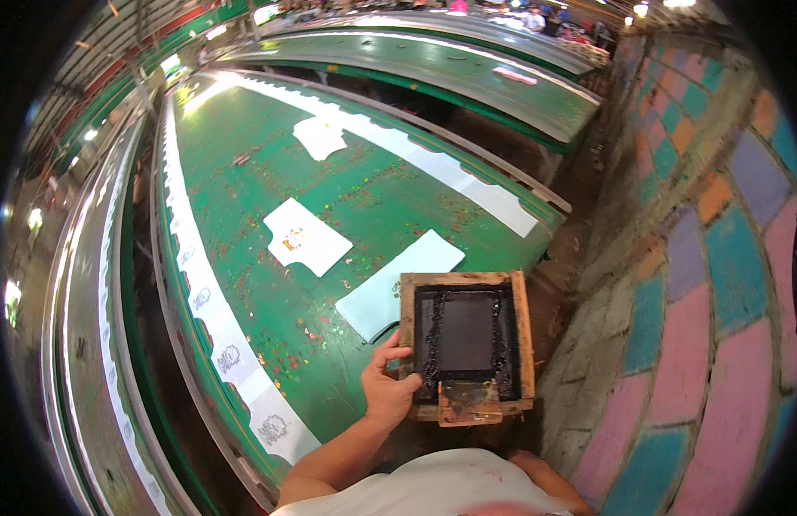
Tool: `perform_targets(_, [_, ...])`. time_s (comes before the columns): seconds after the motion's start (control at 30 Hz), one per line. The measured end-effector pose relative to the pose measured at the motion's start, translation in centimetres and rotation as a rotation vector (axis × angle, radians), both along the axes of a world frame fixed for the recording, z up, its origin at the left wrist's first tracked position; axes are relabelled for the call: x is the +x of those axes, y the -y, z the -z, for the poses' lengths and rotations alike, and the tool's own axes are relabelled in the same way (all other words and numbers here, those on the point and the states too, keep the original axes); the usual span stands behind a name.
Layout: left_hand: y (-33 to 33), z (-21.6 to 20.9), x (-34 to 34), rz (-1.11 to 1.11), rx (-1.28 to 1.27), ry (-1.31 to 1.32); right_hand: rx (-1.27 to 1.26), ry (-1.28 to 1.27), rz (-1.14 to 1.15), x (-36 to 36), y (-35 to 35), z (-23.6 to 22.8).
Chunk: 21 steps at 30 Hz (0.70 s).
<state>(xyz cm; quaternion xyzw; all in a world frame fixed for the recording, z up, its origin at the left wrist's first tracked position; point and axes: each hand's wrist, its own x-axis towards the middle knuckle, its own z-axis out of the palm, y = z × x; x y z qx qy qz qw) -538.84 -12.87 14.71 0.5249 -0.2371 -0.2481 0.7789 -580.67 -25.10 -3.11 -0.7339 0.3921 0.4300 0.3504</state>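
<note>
My left hand (388, 385) is closed on the left side of a wooden screen-printing frame (526, 335), fingers and thumb gripping its edge. The frame is held up over the table's near right corner. Black ink lines the inside borders around a dark mesh panel (467, 334). A stained wooden squeegee (470, 404) leans at the frame's near end. Just beyond and partly behind the frame lies a pale mint cloth piece (390, 292) on the table. My right arm (549, 478) shows only in part at the lower edge; its hand is hidden.
A long green table (312, 361) carries a white cut piece with a small print (317, 245), another white piece (319, 139) farther off, and white strips (261, 397) along both sides. Colored specks dot its surface. A painted brick wall (665, 344) stands close on the right.
</note>
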Motion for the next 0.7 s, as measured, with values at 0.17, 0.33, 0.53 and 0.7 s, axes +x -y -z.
perform_targets(0.17, [8.1,0.0,-2.5,-0.054,0.084,-0.061,-0.05,0.104,-0.154,-1.7,12.3,2.5])
perform_targets(0.33, [19.5,-1.2,-4.2,-0.162,0.016,-0.037,-0.058,0.181,-0.259,-1.2,29.7,10.3])
perform_targets(0.53, [30.0,-4.4,-5.2,-0.407,0.178,0.075,-0.191,0.267,-0.808,4.5,51.8,9.3])
perform_targets(0.7, [34.7,-5.4,-4.3,-0.586,0.198,0.132,-0.351,0.424,-0.176,11.4,66.5,-4.1])
